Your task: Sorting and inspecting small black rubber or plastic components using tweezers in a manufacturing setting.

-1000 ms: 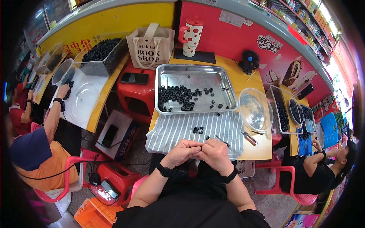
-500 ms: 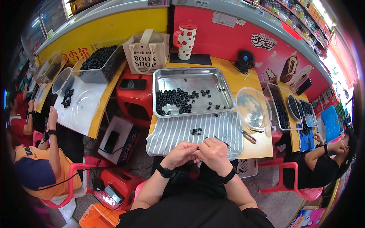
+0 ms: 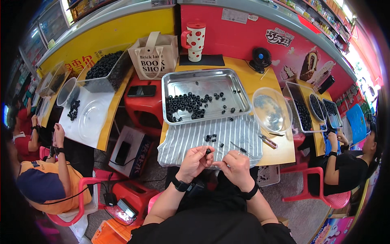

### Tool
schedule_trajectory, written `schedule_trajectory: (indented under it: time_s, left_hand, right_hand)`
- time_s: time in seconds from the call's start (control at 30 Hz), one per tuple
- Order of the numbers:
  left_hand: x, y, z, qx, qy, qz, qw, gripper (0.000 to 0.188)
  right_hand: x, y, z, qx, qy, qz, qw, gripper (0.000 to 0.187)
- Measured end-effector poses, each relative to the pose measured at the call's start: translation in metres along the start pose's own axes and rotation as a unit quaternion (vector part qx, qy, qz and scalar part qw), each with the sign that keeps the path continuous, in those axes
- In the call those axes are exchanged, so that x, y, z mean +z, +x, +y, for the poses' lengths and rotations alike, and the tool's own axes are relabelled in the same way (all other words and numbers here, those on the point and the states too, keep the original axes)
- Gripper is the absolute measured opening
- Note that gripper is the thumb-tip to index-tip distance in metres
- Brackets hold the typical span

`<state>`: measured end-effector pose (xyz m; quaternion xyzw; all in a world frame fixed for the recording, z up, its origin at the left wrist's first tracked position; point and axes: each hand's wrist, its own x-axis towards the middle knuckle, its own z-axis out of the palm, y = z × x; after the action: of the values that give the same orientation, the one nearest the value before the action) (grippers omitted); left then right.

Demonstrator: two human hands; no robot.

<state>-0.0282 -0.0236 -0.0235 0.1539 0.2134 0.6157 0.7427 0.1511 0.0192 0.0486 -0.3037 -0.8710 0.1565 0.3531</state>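
Pinched between thumb and forefinger of my left hand point(image 3: 195, 163) is a small black ring-shaped part point(image 3: 208, 151). Close beside it, my right hand point(image 3: 235, 167) has its fingertips pressed together; whatever they hold is too small to make out. Both hands are over the near edge of a grey-and-white striped cloth point(image 3: 183, 141). On that cloth lie several small black pieces point(image 3: 211, 137) and a thin dark tool point(image 3: 237, 146). Beyond it stands a shallow metal tray point(image 3: 211, 84), with many black ring-shaped parts point(image 3: 185, 103) heaped mostly at its left.
Right of the tray are a clear round tub point(image 3: 271, 110) and a small red-handled tool point(image 3: 269, 142). A dotted cup point(image 3: 196, 42), a tote bag point(image 3: 156, 57) and a black fan point(image 3: 261, 59) stand farther back. Co-workers sit left point(image 3: 53, 179) and right point(image 3: 345, 166).
My hands, close together before, have moved slightly apart. The black part now shows in my left fingertips. Another small black piece now shows on the cloth near the others.
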Motion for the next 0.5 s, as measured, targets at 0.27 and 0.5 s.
schedule_trajectory:
  time_s: [0.27,0.5]
  left_hand:
    - [0.002,-0.003,0.001,0.010,0.008,0.002,1.000,0.030]
    - [0.009,-0.007,-0.007,0.006,0.035,-0.021,0.999,0.039]
  right_hand:
    - [0.010,-0.005,-0.003,0.078,0.084,0.001,0.993,0.020]
    - [0.024,-0.011,0.010,0.273,0.443,0.030,0.854,0.009]
